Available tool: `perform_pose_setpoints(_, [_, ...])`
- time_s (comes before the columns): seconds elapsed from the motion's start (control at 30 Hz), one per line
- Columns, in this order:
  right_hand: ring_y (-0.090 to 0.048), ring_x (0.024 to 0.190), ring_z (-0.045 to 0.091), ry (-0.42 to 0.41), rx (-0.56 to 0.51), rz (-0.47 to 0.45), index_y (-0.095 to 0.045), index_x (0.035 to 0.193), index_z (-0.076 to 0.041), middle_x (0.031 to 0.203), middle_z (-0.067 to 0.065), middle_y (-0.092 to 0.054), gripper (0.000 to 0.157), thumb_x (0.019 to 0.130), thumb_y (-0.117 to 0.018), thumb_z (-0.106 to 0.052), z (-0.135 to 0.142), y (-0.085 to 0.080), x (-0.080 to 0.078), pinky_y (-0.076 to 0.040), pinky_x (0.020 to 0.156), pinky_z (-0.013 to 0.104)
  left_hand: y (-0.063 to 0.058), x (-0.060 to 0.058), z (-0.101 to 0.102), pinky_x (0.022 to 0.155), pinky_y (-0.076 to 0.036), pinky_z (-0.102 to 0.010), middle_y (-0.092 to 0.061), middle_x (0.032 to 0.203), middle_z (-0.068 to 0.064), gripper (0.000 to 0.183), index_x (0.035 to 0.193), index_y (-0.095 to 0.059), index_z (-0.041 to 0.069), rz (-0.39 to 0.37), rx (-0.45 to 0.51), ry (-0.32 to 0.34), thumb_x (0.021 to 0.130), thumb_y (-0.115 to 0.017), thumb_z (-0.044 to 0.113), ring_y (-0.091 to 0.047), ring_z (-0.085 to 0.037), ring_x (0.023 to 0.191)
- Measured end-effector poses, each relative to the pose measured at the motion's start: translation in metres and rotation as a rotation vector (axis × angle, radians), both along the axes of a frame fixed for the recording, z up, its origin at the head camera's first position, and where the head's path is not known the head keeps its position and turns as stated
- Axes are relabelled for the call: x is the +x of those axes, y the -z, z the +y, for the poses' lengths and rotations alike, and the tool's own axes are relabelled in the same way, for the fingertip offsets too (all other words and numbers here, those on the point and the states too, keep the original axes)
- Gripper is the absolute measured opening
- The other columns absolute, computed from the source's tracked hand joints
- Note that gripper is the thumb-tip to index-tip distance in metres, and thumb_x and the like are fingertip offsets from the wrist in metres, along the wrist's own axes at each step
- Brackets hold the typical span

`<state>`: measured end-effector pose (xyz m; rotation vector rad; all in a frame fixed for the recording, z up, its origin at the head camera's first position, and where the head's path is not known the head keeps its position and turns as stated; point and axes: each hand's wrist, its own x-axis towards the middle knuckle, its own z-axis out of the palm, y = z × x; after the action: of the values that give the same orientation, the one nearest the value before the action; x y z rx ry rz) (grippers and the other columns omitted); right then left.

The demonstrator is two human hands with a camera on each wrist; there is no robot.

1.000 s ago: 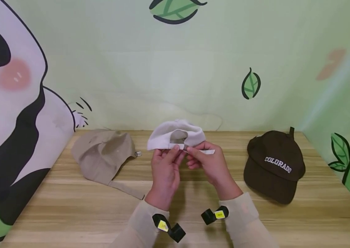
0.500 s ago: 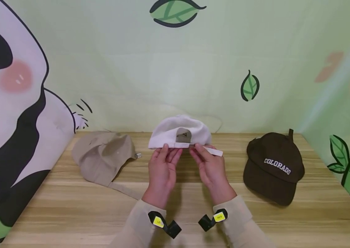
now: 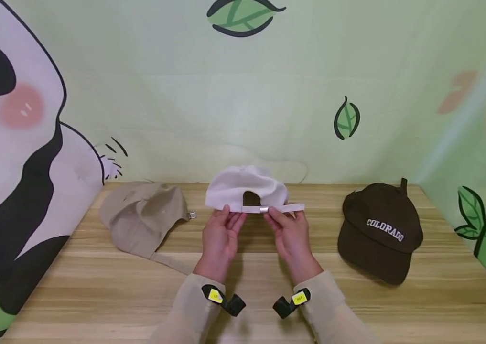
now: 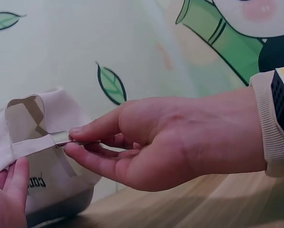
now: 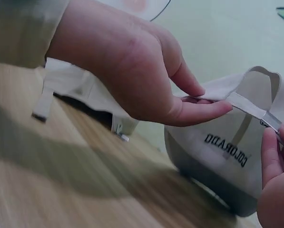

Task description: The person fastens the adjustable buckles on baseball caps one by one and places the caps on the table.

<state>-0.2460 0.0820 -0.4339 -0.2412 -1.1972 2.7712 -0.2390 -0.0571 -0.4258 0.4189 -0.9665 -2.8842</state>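
A white baseball cap [image 3: 247,179] is held up over the table, its back opening facing me. My left hand [image 3: 219,239] pinches the cap's lower back edge left of the opening, thumb in front. On the other side, my right hand [image 3: 292,239] pinches the back strap [image 3: 251,209] at its silver buckle [image 3: 264,209]. The strap's loose tail [image 3: 293,207] sticks out to the right. Through the right wrist view, stitched letters [image 5: 226,149] show reversed inside the cap. The left wrist view shows my right fingertips [image 4: 75,137] at the buckle.
A beige cap [image 3: 139,215] lies on the wooden table [image 3: 96,306] at left, its strap undone and a buckle at its edge. At right rests a dark brown cap [image 3: 382,229] lettered COLORADO. A printed backdrop [image 3: 174,119] stands right behind the table.
My left hand has slid left along the cap's edge, and both hands sit farther apart. The buckle shows now beside my right thumb. The strap's tail has swung up to nearly level.
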Motion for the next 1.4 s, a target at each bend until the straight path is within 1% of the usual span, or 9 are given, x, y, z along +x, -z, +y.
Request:
perform_pose_setpoints(0.23, [-0.066,0.079,0.014,-0.030,0.040,-0.049,-0.044,0.103,-0.011,0.099,0.005,-0.058,0.035,0.086,-0.057,0.017,0.002,0.015,-0.004,-0.060,0.077,0.026,0.016,-0.006,-0.004,0.090,-0.057,-0.033,-0.063,0.094,-0.012,0.015,0.110,-0.051,-0.002,-0.051,-0.047,0.009,0.101,-0.046,0.008,-0.067,-0.021,0.091])
perform_pose_setpoints(0.4, [-0.067,0.082,0.015,-0.040,0.087,-0.086,-0.048,0.104,-0.007,0.099,0.004,-0.060,0.033,0.085,-0.059,0.017,0.005,0.024,-0.006,-0.060,0.078,0.028,0.028,-0.008,-0.007,0.095,-0.055,-0.037,-0.063,0.094,-0.013,0.016,0.111,-0.052,-0.004,-0.079,-0.081,-0.001,0.100,-0.047,0.006,-0.065,-0.022,0.092])
perform_pose_setpoints(0.57, [-0.067,0.086,0.014,-0.089,0.168,-0.102,-0.050,0.106,-0.006,0.102,0.003,-0.061,0.032,0.085,-0.060,0.016,0.010,0.032,-0.007,-0.059,0.080,0.028,0.038,-0.011,-0.010,0.102,-0.050,-0.043,-0.059,0.103,-0.017,0.026,0.121,-0.048,-0.008,-0.113,-0.101,-0.011,0.101,-0.046,0.008,-0.063,-0.026,0.098])
perform_pose_setpoints(0.67, [-0.067,0.086,0.013,-0.106,0.217,-0.111,-0.049,0.106,-0.006,0.106,0.006,-0.059,0.033,0.084,-0.059,0.017,0.015,0.036,-0.008,-0.059,0.080,0.028,0.042,-0.014,-0.013,0.104,-0.048,-0.044,-0.053,0.108,-0.020,0.032,0.128,-0.042,-0.010,-0.128,-0.098,-0.009,0.102,-0.042,0.009,-0.060,-0.030,0.102])
perform_pose_setpoints(0.83, [-0.067,0.086,0.012,-0.119,0.311,-0.139,-0.049,0.107,-0.003,0.109,0.010,-0.057,0.033,0.083,-0.060,0.017,0.026,0.042,-0.011,-0.059,0.080,0.028,0.045,-0.016,-0.019,0.106,-0.046,-0.046,-0.051,0.107,-0.020,0.035,0.130,-0.038,-0.011,-0.147,-0.099,-0.030,0.102,-0.039,0.009,-0.059,-0.029,0.099])
perform_pose_setpoints(0.97, [-0.066,0.088,0.012,-0.113,0.363,-0.161,-0.050,0.108,0.001,0.109,0.011,-0.057,0.032,0.083,-0.062,0.015,0.035,0.044,-0.010,-0.059,0.081,0.028,0.046,-0.017,-0.024,0.101,-0.050,-0.042,-0.054,0.101,-0.017,0.034,0.130,-0.041,-0.011,-0.169,-0.124,-0.061,0.100,-0.043,0.006,-0.061,-0.022,0.089])
perform_pose_setpoints(1.13, [-0.067,0.087,0.013,-0.089,0.398,-0.181,-0.049,0.107,0.004,0.106,0.011,-0.057,0.031,0.082,-0.065,0.014,0.043,0.045,-0.003,-0.059,0.082,0.029,0.049,-0.018,-0.026,0.083,-0.058,-0.033,-0.061,0.087,-0.011,0.025,0.120,-0.049,-0.010,-0.179,-0.178,-0.082,0.097,-0.050,0.000,-0.064,-0.017,0.078])
perform_pose_setpoints(1.3, [-0.066,0.084,0.012,-0.051,0.439,-0.208,-0.050,0.100,0.004,0.100,0.011,-0.056,0.030,0.079,-0.069,0.012,0.047,0.047,0.008,-0.059,0.079,0.027,0.052,-0.020,-0.025,0.069,-0.059,-0.028,-0.060,0.077,-0.008,0.009,0.103,-0.051,-0.006,-0.181,-0.259,-0.061,0.094,-0.052,-0.005,-0.063,-0.015,0.069])
perform_pose_setpoints(1.4, [-0.064,0.081,0.009,-0.025,0.517,-0.214,-0.052,0.095,0.002,0.092,0.006,-0.058,0.029,0.076,-0.073,0.010,0.048,0.048,0.013,-0.058,0.075,0.023,0.053,-0.021,-0.025,0.067,-0.059,-0.027,-0.059,0.076,-0.008,0.008,0.102,-0.052,-0.008,-0.186,-0.313,-0.038,0.094,-0.054,-0.005,-0.063,-0.014,0.068])
